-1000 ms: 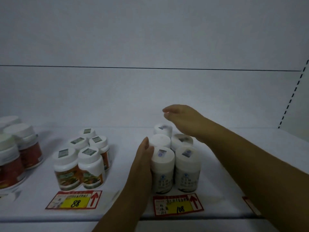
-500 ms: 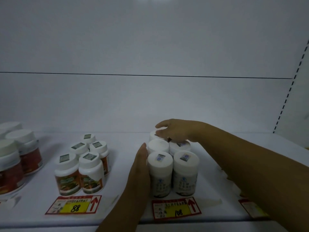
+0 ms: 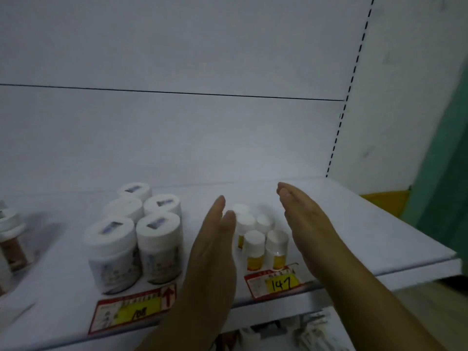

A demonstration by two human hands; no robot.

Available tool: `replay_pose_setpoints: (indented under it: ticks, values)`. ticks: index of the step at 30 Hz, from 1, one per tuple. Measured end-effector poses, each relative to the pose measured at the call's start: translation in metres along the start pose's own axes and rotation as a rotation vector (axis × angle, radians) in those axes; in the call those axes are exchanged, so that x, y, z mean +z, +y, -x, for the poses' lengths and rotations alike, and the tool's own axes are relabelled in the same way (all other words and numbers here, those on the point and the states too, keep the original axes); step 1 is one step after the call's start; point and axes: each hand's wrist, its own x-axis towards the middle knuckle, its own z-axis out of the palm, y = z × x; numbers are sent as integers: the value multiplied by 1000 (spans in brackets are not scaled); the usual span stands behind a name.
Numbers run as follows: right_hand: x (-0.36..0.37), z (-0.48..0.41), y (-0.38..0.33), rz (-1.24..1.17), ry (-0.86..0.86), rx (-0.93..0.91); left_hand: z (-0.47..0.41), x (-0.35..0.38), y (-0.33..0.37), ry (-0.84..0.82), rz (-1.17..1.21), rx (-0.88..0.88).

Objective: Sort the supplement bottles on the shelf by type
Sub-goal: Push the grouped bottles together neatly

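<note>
On the white shelf [image 3: 367,231], left hand [image 3: 212,249] and right hand [image 3: 304,224], grip released, flank small yellow bottles [image 3: 255,247].

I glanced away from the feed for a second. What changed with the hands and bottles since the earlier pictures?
Both hands left the large white bottles and moved right: the left hand and right hand, palms open, now flank the small yellow-labelled bottles, gripping nothing. The view swung right with them. The large white bottles stand grouped as before behind the 108 tag.
</note>
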Motion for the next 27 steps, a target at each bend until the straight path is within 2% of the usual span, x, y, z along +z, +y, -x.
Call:
replay_pose_setpoints:
  ticks: [1, 2, 3, 5, 8, 13, 18, 24, 27]
  values:
    - [0, 0, 7, 10, -15, 21, -1, 2, -2, -80, 75, 18]
    - [1, 0, 13, 21, -41, 30, -14, 12, 4, -126, 213, -68]
    - [3, -1, 16, 21, -71, 35, -19, 18, 14, -103, 96, -78]
    - [9, -4, 22, -3, -106, 49, -25, 28, 19, -46, 29, -116]
    - [18, -8, 24, -47, -94, 89, -27, 32, 10, -126, 82, -160]
    - [23, -12, 26, -38, -77, 66, -23, 39, 12, -108, 119, -146]
    - [26, -18, 29, 48, -84, 57, -21, 41, 19, -136, 200, -211]
    - [22, -21, 26, -83, -148, 89, -23, 36, 9, -166, 201, -215]
    - [7, -35, 22, -40, -125, 107, -23, 33, 5, -213, 170, -179]
